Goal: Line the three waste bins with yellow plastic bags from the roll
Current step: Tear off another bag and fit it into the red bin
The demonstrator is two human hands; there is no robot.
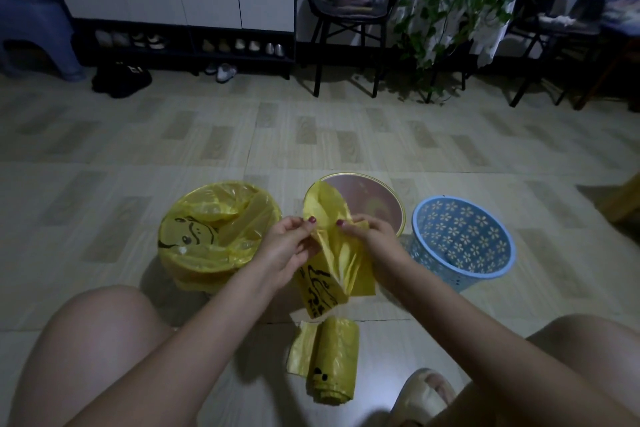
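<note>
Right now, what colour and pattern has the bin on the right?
Light blue bin with white flower-shaped cut-outs; head view.

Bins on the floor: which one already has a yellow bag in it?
The left bin. A yellow bag is spread over its rim, while the middle bin and the blue flowered basket on the right are bare inside.

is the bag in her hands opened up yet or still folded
Still mostly folded. The yellow bag hangs in pleats between the left hand and right hand, which pinch its top edge apart; no open mouth shows yet.
</note>
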